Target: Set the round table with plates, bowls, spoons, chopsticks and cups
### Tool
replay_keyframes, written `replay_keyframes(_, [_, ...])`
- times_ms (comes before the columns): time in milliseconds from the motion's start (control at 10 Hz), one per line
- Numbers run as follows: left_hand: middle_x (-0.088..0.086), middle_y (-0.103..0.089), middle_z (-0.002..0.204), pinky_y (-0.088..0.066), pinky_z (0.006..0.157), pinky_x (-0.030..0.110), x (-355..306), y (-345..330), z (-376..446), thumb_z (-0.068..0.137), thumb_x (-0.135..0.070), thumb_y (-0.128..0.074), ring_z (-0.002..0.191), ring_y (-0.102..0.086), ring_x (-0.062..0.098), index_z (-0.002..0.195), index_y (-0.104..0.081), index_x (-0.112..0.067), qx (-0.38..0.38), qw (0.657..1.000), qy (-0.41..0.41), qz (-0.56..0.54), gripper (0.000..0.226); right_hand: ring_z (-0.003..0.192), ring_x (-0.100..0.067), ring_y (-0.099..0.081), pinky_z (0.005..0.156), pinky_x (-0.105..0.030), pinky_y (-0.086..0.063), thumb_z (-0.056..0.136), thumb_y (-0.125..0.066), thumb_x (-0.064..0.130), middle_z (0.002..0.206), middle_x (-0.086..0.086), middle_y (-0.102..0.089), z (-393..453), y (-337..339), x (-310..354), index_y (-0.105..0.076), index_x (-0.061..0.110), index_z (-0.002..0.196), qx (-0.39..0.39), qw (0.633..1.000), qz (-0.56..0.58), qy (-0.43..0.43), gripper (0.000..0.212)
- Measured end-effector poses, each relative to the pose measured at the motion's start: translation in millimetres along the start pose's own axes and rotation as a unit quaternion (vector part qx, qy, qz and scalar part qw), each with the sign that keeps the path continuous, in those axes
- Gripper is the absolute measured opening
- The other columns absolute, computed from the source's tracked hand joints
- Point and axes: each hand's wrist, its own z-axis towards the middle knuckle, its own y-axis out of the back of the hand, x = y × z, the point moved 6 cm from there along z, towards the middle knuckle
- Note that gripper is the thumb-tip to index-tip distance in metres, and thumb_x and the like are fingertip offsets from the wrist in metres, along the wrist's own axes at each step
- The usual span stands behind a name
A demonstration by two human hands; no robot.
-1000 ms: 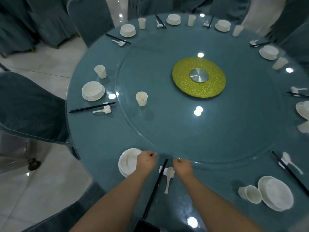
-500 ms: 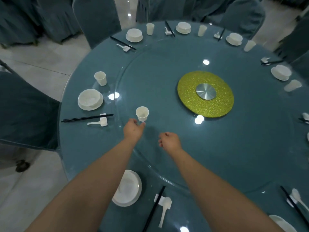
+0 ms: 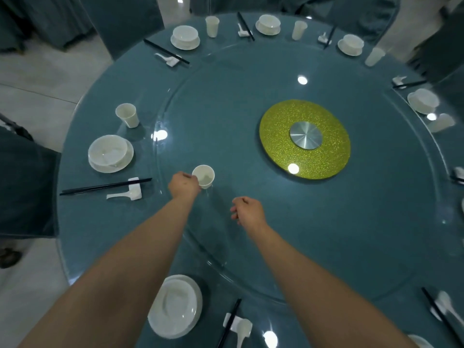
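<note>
A white cup [image 3: 204, 175] stands upright on the glass turntable [image 3: 251, 101] of the round blue table [image 3: 105, 222]. My left hand [image 3: 183, 185] holds this cup by its near left side. My right hand [image 3: 247, 209] hovers to the right of it over the glass, fingers loosely curled, holding nothing. At the near edge lie a white plate with a bowl [image 3: 175, 306], black chopsticks [image 3: 229, 322] and a white spoon [image 3: 242, 331] on a rest.
Several place settings ring the table: a bowl on a plate [image 3: 110, 153], a cup [image 3: 127, 115], chopsticks [image 3: 105, 186] and a spoon [image 3: 125, 194] at left, more at the back. A yellow-green disc [image 3: 305, 139] marks the centre. Blue-covered chairs [image 3: 25, 182] surround the table.
Both hands left the near place setting and reached forward over the turntable. My left hand has closed round the lone cup; my right hand has stopped beside it.
</note>
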Motion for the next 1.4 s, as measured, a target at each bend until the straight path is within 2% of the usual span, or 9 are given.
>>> replay_keyframes(100, [0.015, -0.072, 0.087, -0.057, 0.059, 0.028, 7.5, 9.9, -8.7, 0.089, -0.009, -0.055, 0.058, -0.069, 0.026, 0.089, -0.06, -0.012, 0.009, 1.0, 0.001, -0.017, 0.006, 0.053, -0.013, -0.055, 0.053, -0.026, -0.041, 0.091, -0.052, 0.022, 0.069, -0.002, -0.064, -11.9, -3.1, 2.2, -0.064, 0.013, 0.08, -0.002, 1.0, -0.008, 0.009, 0.018])
replay_keyframes(200, [0.016, -0.072, 0.086, -0.06, 0.061, 0.031, 15.5, 23.4, -21.8, 0.088, -0.007, -0.055, 0.053, -0.068, 0.022, 0.087, -0.059, -0.012, 0.026, 0.999, 0.0, -0.031, 0.006, 0.051, -0.013, -0.055, 0.049, -0.024, -0.041, 0.091, -0.052, 0.02, 0.07, -0.003, -0.064, -27.7, -12.4, 6.9, -0.063, 0.013, 0.081, 0.005, 1.0, -0.006, 0.013, 0.017])
replay_keyframes(300, [0.015, -0.072, 0.084, -0.057, 0.053, 0.026, 28.1, 48.7, -37.5, 0.087, -0.008, -0.056, 0.051, -0.068, 0.017, 0.082, -0.058, -0.014, 0.035, 0.999, -0.014, -0.038, 0.008, 0.05, -0.013, -0.054, 0.044, -0.021, -0.039, 0.091, -0.052, 0.019, 0.071, -0.004, -0.063, -48.7, -30.5, 10.1, -0.062, 0.012, 0.081, 0.021, 1.0, 0.006, 0.016, 0.016])
replay_keyframes(400, [0.011, -0.07, 0.075, -0.062, 0.066, 0.038, 46.2, 82.4, -46.3, 0.088, -0.008, -0.057, 0.052, -0.067, 0.019, 0.086, -0.059, -0.01, 0.03, 0.998, -0.017, -0.046, 0.004, 0.052, -0.015, -0.055, 0.042, -0.02, -0.038, 0.093, -0.052, 0.018, 0.072, -0.006, -0.063, -68.1, -51.0, 8.4, -0.062, 0.011, 0.082, 0.037, 0.999, 0.0, 0.018, 0.016])
replay_keyframes(500, [0.011, -0.065, 0.071, -0.061, 0.072, 0.044, 68.9, 120.1, -49.5, 0.088, -0.004, -0.055, 0.054, -0.066, 0.024, 0.087, -0.058, -0.007, 0.022, 0.998, -0.008, -0.055, 0.004, 0.052, -0.015, -0.054, 0.041, -0.02, -0.039, 0.093, -0.052, 0.017, 0.073, -0.007, -0.062, -87.0, -68.3, 1.1, -0.062, 0.009, 0.082, 0.048, 0.999, -0.009, 0.016, 0.016])
replay_keyframes(800, [0.013, -0.065, 0.076, -0.057, 0.07, 0.039, 138.6, 185.5, -62.9, 0.091, -0.006, -0.054, 0.052, -0.063, 0.023, 0.082, -0.054, -0.009, -0.005, 0.999, 0.023, -0.025, 0.009, 0.049, -0.013, -0.055, 0.046, -0.024, -0.039, 0.089, -0.052, 0.016, 0.069, -0.004, -0.062, -120.2, -99.8, -27.1, -0.062, 0.01, 0.076, 0.063, 0.997, -0.043, 0.021, 0.017])
replay_keyframes(1000, [0.02, -0.068, 0.081, -0.059, 0.078, 0.045, 168.6, 189.3, -68.9, 0.091, -0.005, -0.055, 0.066, -0.068, 0.034, 0.089, -0.057, -0.005, 0.016, 0.998, 0.053, -0.016, 0.003, 0.05, -0.011, -0.056, 0.046, -0.023, -0.041, 0.091, -0.053, 0.02, 0.073, -0.001, -0.065, -129.4, -105.2, -45.3, -0.064, 0.012, 0.079, 0.064, 0.996, -0.053, 0.025, 0.018])
replay_keyframes(1200, [0.019, -0.067, 0.074, -0.059, 0.08, 0.045, 184.2, 183.9, -75.0, 0.09, -0.007, -0.058, 0.059, -0.065, 0.028, 0.089, -0.06, -0.002, 0.03, 0.998, 0.058, -0.013, 0.005, 0.05, -0.012, -0.056, 0.047, -0.023, -0.04, 0.093, -0.054, 0.02, 0.073, -0.002, -0.065, -134.5, -96.0, -61.5, -0.063, 0.012, 0.079, 0.052, 0.998, -0.036, 0.025, 0.019])
replay_keyframes(1400, [0.02, -0.069, 0.104, -0.049, 0.085, 0.035, 170.9, 195.0, -86.0, 0.09, -0.023, -0.061, 0.099, -0.064, 0.035, 0.101, -0.067, 0.001, 0.0, 0.998, 0.039, 0.049, 0.027, 0.052, -0.013, -0.056, 0.047, -0.024, -0.039, 0.091, -0.052, 0.018, 0.072, -0.002, -0.064, -146.1, -77.1, -65.3, -0.063, 0.012, 0.08, 0.032, 0.999, -0.012, 0.026, 0.016])
